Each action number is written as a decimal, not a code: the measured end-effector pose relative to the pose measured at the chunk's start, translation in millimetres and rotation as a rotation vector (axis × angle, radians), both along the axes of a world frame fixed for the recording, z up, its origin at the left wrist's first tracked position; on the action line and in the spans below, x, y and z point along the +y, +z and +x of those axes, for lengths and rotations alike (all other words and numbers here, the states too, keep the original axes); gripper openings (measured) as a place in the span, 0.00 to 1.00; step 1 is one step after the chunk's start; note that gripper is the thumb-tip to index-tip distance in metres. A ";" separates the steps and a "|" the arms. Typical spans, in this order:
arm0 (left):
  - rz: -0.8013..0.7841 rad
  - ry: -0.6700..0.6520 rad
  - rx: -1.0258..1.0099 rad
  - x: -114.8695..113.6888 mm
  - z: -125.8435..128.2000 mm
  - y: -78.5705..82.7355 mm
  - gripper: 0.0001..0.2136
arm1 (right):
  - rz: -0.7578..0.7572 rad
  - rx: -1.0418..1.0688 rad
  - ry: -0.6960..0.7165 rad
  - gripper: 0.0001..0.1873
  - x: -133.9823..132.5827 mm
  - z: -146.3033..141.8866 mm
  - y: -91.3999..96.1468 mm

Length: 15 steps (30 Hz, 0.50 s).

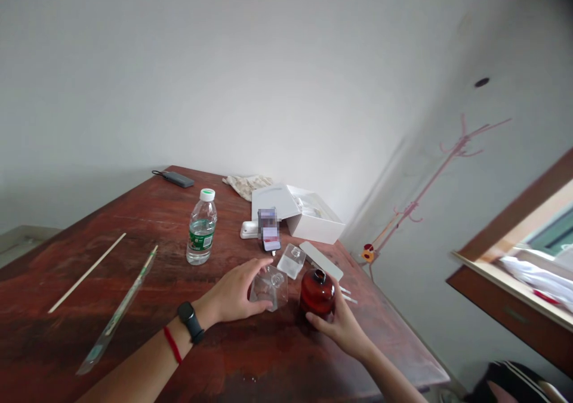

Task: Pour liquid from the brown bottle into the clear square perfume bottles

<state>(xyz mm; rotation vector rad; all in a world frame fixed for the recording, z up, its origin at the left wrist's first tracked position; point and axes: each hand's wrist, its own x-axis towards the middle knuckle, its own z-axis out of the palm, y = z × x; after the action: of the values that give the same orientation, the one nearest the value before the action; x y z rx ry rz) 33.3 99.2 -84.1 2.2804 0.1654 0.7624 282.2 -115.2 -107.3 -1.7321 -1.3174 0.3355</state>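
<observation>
Left hand [235, 292], clear bottle [270, 288]; right hand [336, 326], red bottle [317, 292]; water-bottle label [201, 236] unreadable.

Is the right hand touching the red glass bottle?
Touching: the head view shows the right hand pressed against the lower part of the red glass bottle, its fingers curled around it.

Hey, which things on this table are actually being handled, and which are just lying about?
In the hands:
left hand on a clear square glass bottle
right hand on a dark red glass bottle

Lying about:
second clear bottle
water bottle
white box
power bank
wooden stick
</observation>
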 end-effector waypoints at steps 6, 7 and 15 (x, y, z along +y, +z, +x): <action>-0.013 0.018 0.060 4.8 -2.0 -3.3 0.41 | -0.035 0.050 0.013 0.53 6.6 -0.7 3.6; -0.007 0.017 0.063 4.9 -2.0 -3.7 0.41 | -0.034 0.071 0.016 0.54 7.4 -1.5 3.1; 0.013 -0.009 0.077 3.4 -2.2 -3.4 0.40 | 0.037 0.013 0.007 0.59 17.1 -9.6 3.6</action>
<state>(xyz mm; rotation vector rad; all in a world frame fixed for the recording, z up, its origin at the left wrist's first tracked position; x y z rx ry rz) 31.1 102.6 -87.5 2.3230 0.1864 0.6734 272.6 -98.1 -103.7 -1.6923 -1.3135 0.3241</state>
